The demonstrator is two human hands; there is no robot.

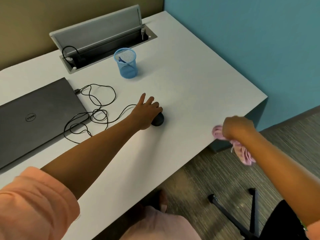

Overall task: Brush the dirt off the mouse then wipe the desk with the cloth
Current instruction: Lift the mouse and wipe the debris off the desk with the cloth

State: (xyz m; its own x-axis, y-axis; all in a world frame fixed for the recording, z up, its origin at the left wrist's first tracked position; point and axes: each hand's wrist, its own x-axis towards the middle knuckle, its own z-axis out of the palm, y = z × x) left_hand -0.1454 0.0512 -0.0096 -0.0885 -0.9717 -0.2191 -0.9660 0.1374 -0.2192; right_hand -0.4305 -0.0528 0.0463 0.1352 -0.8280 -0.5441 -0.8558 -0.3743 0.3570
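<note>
A black wired mouse [158, 120] lies near the middle of the white desk [190, 80]. My left hand [146, 111] rests on top of it, fingers curled over its far side, covering most of it. A loose black cable [97, 108] runs from the mouse to the left. At the desk's right front edge my right hand [238, 128] is closed on a pink cloth [242, 151], blurred; part of the cloth hangs past the edge. A brush handle shows inside the blue mesh cup [127, 64].
A closed grey laptop [34, 118] lies at the left. An open cable hatch [103, 40] sits at the back of the desk. Blue wall at right, chair base [242, 213] on the floor below the desk's edge.
</note>
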